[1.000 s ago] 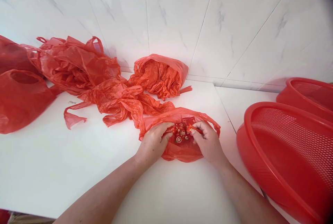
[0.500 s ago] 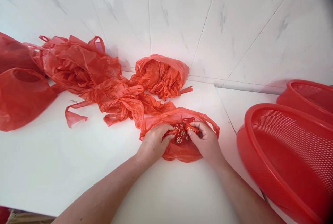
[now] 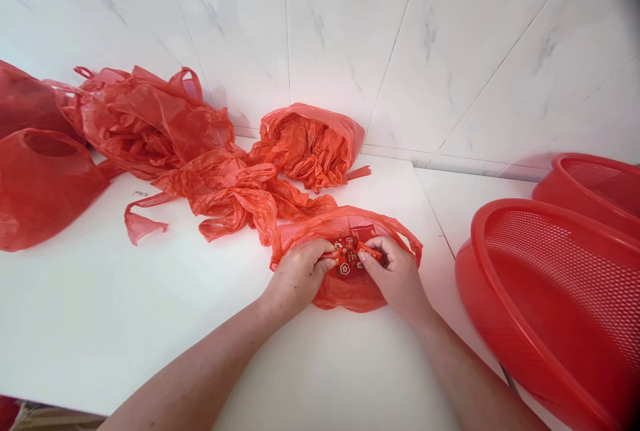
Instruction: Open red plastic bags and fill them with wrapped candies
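An open red plastic bag (image 3: 345, 294) lies on the white table (image 3: 100, 324) in front of me. Inside it sits a cluster of small red wrapped sweets (image 3: 346, 259) with printed patterns. My left hand (image 3: 297, 277) is curled at the bag's left side, its fingers pinched on a sweet at the cluster's edge. My right hand (image 3: 397, 277) is curled at the right side, thumb and forefinger pinching a small red wrapped sweet (image 3: 369, 251). The two hands almost meet over the sweets.
Several crumpled red plastic bags (image 3: 220, 191) lie heaped behind and to the left, one open-mouthed bag (image 3: 310, 144) against the tiled wall. Two red mesh basins (image 3: 555, 284) stand at the right, one behind the other (image 3: 595, 181).
My right hand has shifted slightly left toward the cluster, carrying the pinched sweet with it. My left hand stays put on the bag's left side.
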A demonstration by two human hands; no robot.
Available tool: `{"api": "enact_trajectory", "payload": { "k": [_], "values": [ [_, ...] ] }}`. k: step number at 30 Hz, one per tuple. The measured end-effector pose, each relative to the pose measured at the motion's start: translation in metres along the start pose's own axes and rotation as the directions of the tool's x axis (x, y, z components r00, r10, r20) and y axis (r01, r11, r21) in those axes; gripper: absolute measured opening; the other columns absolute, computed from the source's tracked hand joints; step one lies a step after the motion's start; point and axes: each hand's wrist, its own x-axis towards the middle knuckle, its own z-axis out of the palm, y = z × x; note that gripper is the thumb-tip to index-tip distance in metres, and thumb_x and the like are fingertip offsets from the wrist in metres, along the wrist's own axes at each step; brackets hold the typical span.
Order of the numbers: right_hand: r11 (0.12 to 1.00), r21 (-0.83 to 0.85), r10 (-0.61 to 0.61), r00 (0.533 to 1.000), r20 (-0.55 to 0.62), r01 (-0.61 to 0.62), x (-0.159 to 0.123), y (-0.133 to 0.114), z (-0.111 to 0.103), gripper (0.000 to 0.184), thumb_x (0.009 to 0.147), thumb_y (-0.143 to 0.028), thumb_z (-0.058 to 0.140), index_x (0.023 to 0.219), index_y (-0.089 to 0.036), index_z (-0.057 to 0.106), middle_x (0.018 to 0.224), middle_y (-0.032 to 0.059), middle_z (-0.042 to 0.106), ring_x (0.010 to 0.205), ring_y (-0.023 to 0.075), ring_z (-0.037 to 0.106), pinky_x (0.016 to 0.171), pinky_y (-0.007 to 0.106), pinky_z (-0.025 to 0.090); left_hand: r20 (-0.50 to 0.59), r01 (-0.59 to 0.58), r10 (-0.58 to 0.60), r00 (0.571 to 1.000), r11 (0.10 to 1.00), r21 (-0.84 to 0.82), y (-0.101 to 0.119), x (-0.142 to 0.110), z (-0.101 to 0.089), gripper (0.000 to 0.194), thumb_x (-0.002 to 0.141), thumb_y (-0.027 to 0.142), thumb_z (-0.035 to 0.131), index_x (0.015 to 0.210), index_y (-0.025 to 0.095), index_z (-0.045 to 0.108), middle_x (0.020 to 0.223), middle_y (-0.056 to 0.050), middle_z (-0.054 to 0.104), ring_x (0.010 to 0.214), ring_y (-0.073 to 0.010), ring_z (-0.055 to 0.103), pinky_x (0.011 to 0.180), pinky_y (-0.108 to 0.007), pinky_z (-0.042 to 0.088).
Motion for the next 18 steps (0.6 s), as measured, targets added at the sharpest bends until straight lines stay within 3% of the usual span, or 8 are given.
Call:
{"api": "enact_trajectory", "payload": {
  "k": [6,10,18],
  "values": [
    [1.0,-0.005,0.014,0.999,0.051,-0.014,-0.0006,0.0025,0.0007,0.012,0.083,-0.035,0.056,0.084,-0.023,0.057,0.08,-0.0007,0.063,0.07,0.016,0.056,0.062,0.028,0.045,0.033,-0.002,0.001,0.999,0.999,0.037,-0.0004,-0.0006,0.0005,0.018,0.087,0.021,0.043,0.069,0.02,0.043,0.066,0.004,0.049,0.061,-0.0113,0.044,0.056,-0.024,0.034],
    [1.0,-0.019,0.022,0.999,0.05,-0.021,-0.0012,0.0037,0.0009,0.013,0.083,-0.036,0.056,0.085,-0.023,0.058,0.083,-0.0001,0.065,0.072,0.0168,0.058,0.062,0.029,0.045,0.037,0.025,-0.026,0.999,0.999,0.035,-0.0019,-0.0004,0.0025,0.017,0.087,0.024,0.046,0.07,0.021,0.047,0.066,0.004,0.052,0.061,-0.0113,0.046,0.056,-0.024,0.034],
    [0.997,-0.08,0.004,0.997,-0.08,-0.01,0.001,0.0055,0.0022,0.013,0.083,-0.034,0.055,0.088,-0.023,0.059,0.086,0.0003,0.066,0.071,0.0162,0.061,0.063,0.028,0.047,-0.002,0.014,-0.014,1.0,0.997,0.078,-0.0016,-0.0002,0.0039,0.013,0.085,0.025,0.049,0.075,0.022,0.056,0.071,0.003,0.061,0.065,-0.0123,0.053,0.059,-0.025,0.038]
  ]
}}
